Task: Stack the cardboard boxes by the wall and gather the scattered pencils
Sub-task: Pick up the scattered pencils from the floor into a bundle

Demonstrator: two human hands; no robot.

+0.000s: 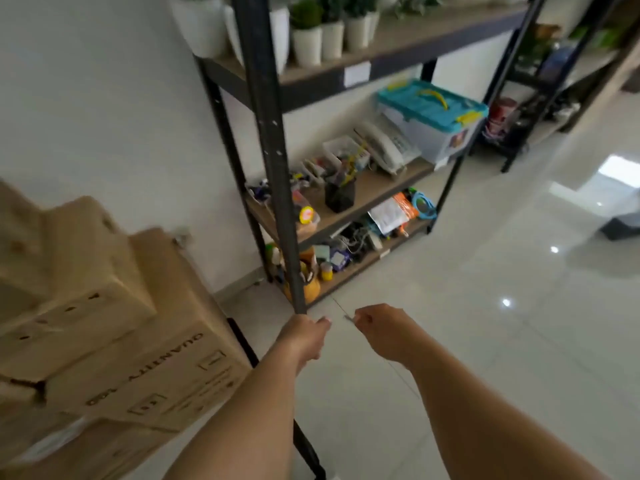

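Fingers (363,319) on your right hand (384,336) were pinched on what looked like a pencil (348,318), its tip poking left toward your left hand (304,336), which was curled, can't tell on what. Cardboard boxes (121,341) sat stacked near left; pencil cup (341,197) was straight ahead, farther off.

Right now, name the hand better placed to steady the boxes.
Left. The left hand lies nearer the boxes, on their side; the right hand is farther out over the floor and seems to pinch a thin grey item. Whether the left holds anything is hidden.
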